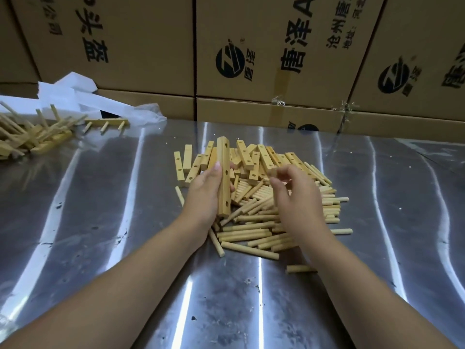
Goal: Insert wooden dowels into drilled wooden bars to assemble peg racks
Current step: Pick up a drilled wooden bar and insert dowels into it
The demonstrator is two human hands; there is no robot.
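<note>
Glossy metal table (100, 222), matt wood dowels (251, 233).

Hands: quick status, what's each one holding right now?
Left hand: grips a drilled wooden bar.
Right hand: fingers curled over the dowel pile; cannot tell if it holds anything.
</note>
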